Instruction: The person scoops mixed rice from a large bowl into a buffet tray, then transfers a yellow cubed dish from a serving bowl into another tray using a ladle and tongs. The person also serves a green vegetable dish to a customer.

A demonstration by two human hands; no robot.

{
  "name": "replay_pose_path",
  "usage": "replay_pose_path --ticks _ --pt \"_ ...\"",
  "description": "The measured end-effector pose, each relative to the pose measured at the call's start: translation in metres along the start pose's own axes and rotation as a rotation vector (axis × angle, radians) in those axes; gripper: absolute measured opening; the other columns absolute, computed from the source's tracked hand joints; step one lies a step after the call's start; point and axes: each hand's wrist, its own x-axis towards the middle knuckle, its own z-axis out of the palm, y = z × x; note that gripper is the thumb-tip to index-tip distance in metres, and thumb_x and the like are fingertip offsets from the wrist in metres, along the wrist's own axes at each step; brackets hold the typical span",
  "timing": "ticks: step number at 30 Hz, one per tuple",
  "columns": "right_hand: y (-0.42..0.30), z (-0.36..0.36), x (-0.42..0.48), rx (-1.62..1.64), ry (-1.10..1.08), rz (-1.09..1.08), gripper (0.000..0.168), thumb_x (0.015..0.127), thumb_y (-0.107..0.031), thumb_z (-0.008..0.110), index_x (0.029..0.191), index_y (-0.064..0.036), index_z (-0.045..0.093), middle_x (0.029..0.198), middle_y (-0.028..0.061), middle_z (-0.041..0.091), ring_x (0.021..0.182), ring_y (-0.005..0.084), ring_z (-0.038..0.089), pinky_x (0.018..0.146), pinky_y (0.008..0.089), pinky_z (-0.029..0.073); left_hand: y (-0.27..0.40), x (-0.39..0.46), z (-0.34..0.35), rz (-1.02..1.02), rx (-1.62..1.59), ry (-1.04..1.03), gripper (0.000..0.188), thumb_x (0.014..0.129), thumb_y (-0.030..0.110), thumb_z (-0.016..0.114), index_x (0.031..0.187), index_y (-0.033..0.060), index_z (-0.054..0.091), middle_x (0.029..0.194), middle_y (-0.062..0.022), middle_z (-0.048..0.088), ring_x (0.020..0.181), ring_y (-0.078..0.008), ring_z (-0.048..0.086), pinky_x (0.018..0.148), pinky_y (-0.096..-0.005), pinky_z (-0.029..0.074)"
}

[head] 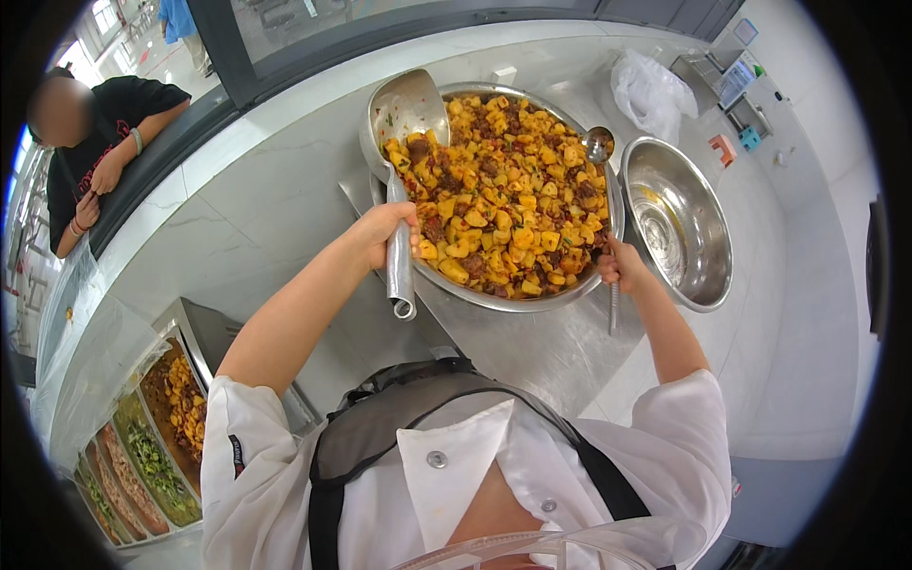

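My left hand (pixel 388 234) is closed around the handle of a large metal scoop (pixel 405 100), whose bowl rests tilted at the upper left of a big round steel basin. The basin (pixel 524 305) is full of diced potatoes with meat chunks (pixel 509 199). At the lower right rim, my right hand (pixel 621 265) grips the handle of a small metal ladle (pixel 598 144); its bowl lies over the food's right edge. Part of that handle is hidden between hand and bowl.
An oval steel basin (pixel 719 214) stands at the right, below a clear plastic bag (pixel 652 92). Food trays (pixel 153 427) sit at the lower left. A person (pixel 107 142) leans on the window ledge at the left; another (pixel 182 28) stands farther back.
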Motion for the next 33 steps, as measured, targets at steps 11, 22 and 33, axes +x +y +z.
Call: replay_pose_path --ticks 11,22,33 --pt "0.038 0.064 -0.023 0.131 -0.182 0.255 0.034 0.088 -0.04 0.035 0.067 -0.014 0.032 0.05 -0.005 0.022 0.039 0.0042 0.02 0.032 0.018 0.014 -0.004 0.007 -0.003 0.003 -0.042 -0.008 0.014 0.067 -0.001 0.044 0.078 0.0021 0.036 0.059 -0.008 0.039 0.045 -0.0176 0.042 0.044 -0.0341 0.041" --pt "0.054 0.106 -0.057 0.207 -0.385 0.411 0.034 0.086 -0.041 0.042 0.068 -0.013 0.035 0.05 -0.0061 0.028 0.038 0.0017 0.024 0.031 0.0166 0.017 -0.009 0.009 -0.008 0.01 -0.07 -0.056 0.011 0.067 -0.001 0.044 0.075 0.0018 0.038 0.06 -0.0083 0.04 0.047 -0.0183 0.042 0.045 -0.0353 0.041" --pt "0.069 0.179 -0.077 0.178 -0.415 0.416 0.033 0.087 -0.039 0.042 0.067 -0.013 0.037 0.051 -0.0065 0.027 0.039 0.0018 0.022 0.032 0.0156 0.017 -0.014 0.009 -0.021 0.035 -0.137 -0.091 0.009 0.067 0.002 0.046 0.073 0.0022 0.04 0.057 -0.0074 0.041 0.046 -0.0186 0.044 0.045 -0.0348 0.042"
